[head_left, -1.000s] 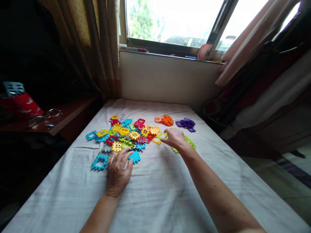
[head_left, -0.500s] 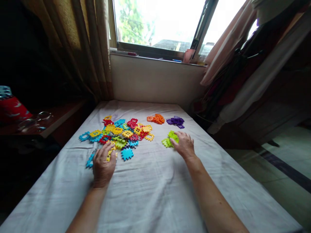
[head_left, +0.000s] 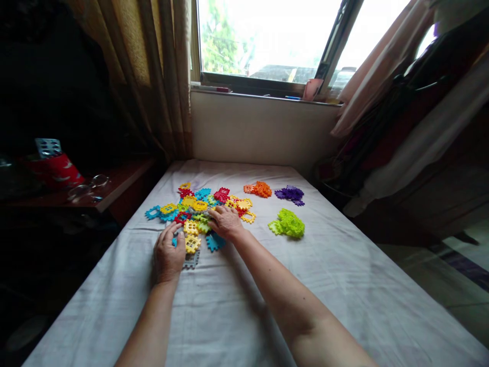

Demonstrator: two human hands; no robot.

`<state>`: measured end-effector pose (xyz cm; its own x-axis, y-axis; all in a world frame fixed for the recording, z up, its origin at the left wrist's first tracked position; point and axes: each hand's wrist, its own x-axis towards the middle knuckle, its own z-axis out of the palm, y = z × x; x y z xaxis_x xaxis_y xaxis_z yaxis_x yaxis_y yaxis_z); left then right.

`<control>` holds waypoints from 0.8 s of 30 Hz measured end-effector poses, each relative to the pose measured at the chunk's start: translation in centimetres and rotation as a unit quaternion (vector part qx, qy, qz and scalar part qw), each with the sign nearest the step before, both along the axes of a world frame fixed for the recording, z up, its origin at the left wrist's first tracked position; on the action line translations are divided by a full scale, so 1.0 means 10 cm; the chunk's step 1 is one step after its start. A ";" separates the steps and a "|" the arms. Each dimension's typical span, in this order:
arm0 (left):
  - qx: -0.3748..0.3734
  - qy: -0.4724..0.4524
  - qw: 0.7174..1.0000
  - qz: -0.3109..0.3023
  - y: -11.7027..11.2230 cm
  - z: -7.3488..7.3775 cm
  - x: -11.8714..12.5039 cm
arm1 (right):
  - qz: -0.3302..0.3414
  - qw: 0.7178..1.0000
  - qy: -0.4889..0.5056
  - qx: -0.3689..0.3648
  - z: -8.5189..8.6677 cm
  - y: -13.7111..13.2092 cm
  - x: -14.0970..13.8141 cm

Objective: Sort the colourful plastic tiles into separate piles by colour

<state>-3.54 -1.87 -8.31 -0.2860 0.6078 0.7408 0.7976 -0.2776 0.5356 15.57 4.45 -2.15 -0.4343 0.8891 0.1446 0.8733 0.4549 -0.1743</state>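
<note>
A mixed heap of toothed plastic building tiles in yellow (head_left: 192, 244), blue (head_left: 215, 242), red (head_left: 183, 217), green and grey lies on the sheet-covered bed. My left hand (head_left: 169, 255) rests at the near left edge of this heap, fingers extended and thumb apart, beside the yellow tiles. Reaching across from the right, my right hand (head_left: 226, 223) has its outstretched fingers over the heap, touching it near a light green tile (head_left: 204, 224). Its fingertips are partly hidden among the pieces, and no tile shows lifted in it.
Separate piles of orange tiles (head_left: 260, 189), purple tiles (head_left: 290, 194) and lime green tiles (head_left: 288, 223) lie right of the heap. A side table (head_left: 114, 188) at left bears glasses (head_left: 89, 187) and a red container (head_left: 57, 172). Clothes (head_left: 382, 168) hang at right.
My right hand has left the lime green pile and moved left to the mixed heap. My left hand stays at the heap's near edge, its fingers shifted off the yellow tiles. The view has turned slightly left.
</note>
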 end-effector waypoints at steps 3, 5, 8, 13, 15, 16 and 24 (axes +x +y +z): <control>-0.005 -0.010 1.000 0.004 0.02 -0.01 0.01 | -0.046 0.999 0.019 0.012 -0.14 -0.12 0.22; -0.005 -0.018 1.000 0.006 0.02 -0.02 0.02 | -0.080 0.996 0.035 0.028 -0.19 -0.24 0.36; -0.011 -0.029 1.000 0.004 0.02 -0.01 0.02 | -0.124 0.989 0.056 0.052 -0.19 -0.36 0.42; -0.015 -0.037 0.999 -0.002 0.02 -0.01 0.02 | -0.066 0.993 0.058 0.075 -0.04 -0.31 0.15; -0.015 -0.039 0.999 -0.002 0.01 -0.01 0.02 | -0.053 0.996 0.040 0.065 -0.01 -0.24 -0.01; -0.015 -0.039 0.999 -0.001 0.01 0.00 0.02 | -0.051 0.997 0.030 0.057 -0.01 -0.20 -0.08; -0.025 -0.027 0.999 -0.005 -0.02 0.04 0.03 | -0.035 0.999 0.024 0.032 -0.02 -0.16 -0.15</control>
<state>-3.25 -2.04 -7.90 -0.3187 0.6463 0.6933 0.7639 -0.2578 0.5915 14.08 2.83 -2.38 -0.3629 0.9051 0.2216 0.8947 0.4048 -0.1885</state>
